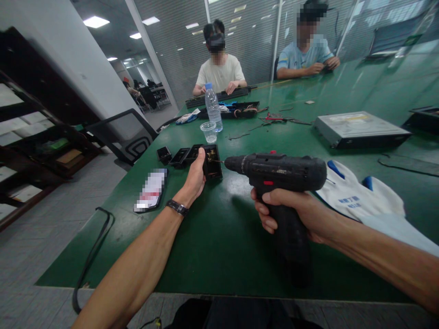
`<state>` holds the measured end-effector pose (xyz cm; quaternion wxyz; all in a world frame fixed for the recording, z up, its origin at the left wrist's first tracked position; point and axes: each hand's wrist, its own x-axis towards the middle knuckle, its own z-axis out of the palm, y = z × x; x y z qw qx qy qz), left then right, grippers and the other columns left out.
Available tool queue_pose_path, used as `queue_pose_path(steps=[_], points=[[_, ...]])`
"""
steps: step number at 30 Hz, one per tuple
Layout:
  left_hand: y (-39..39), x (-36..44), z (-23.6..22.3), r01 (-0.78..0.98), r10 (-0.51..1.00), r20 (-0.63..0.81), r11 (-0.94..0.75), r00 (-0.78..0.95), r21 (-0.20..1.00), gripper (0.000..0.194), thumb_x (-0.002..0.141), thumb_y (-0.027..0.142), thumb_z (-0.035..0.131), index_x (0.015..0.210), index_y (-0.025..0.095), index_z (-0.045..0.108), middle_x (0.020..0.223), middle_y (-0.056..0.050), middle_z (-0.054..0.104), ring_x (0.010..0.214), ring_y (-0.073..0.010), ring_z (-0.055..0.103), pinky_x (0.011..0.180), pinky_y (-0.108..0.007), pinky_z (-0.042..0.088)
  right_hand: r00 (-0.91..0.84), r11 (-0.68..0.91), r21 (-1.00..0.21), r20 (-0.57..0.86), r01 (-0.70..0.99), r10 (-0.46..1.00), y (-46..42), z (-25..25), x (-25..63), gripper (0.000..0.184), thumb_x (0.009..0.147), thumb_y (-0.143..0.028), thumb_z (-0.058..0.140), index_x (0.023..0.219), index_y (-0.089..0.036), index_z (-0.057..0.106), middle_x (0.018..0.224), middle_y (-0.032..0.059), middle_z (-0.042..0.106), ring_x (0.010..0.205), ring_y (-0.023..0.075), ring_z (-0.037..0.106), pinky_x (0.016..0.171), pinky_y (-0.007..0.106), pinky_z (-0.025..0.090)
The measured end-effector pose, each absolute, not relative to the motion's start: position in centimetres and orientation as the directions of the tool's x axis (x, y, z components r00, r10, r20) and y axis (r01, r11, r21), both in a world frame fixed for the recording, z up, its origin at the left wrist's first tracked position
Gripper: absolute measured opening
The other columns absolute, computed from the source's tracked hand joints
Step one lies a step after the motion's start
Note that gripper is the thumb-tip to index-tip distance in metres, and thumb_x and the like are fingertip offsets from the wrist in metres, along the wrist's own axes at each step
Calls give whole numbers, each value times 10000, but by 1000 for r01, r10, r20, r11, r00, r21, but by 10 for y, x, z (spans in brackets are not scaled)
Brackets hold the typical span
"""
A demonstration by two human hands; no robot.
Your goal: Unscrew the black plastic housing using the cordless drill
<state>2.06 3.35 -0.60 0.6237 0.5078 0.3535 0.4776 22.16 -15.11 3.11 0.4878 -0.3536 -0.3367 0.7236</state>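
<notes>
My right hand [291, 208] is wrapped round the grip of a black cordless drill [277, 171], held level above the green table [212, 237]. The drill's bit points left into a small open black box [213, 161] that stands tilted on the table. My left hand [195, 176] grips the left side of that box and steadies it. Two more small black box parts [180, 157] and a separate black piece [164, 155] lie just to the left of it.
A phone [151, 191] lies left of my forearm. White work gloves [356, 194] lie at right, a grey flat metal device [360, 129] beyond them. A water bottle [213, 107] and plastic cup [209, 131] stand farther back. Two people sit across the table. A black chair [126, 135] stands at left.
</notes>
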Motion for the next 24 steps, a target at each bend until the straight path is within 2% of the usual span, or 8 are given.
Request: queue_pose_path(steps=[16, 24], points=[[33, 21, -4, -254, 962, 19, 53, 272, 966, 593, 937, 681, 584, 1158, 156, 748, 1119, -151, 789, 1078, -283, 742, 914, -395, 623, -275, -297, -835, -184, -463, 944, -151, 29, 223, 163, 790, -270, 740, 899, -163, 682, 722, 4, 594, 542, 128, 533, 543, 289, 498], [34, 20, -6, -230, 955, 44, 26, 294, 973, 597, 953, 680, 554, 1153, 150, 742, 1118, -158, 787, 1078, -283, 740, 903, -387, 621, -271, -298, -836, -187, -461, 944, -150, 30, 222, 166, 792, -277, 743, 898, -166, 680, 720, 0, 594, 534, 121, 533, 535, 281, 498]])
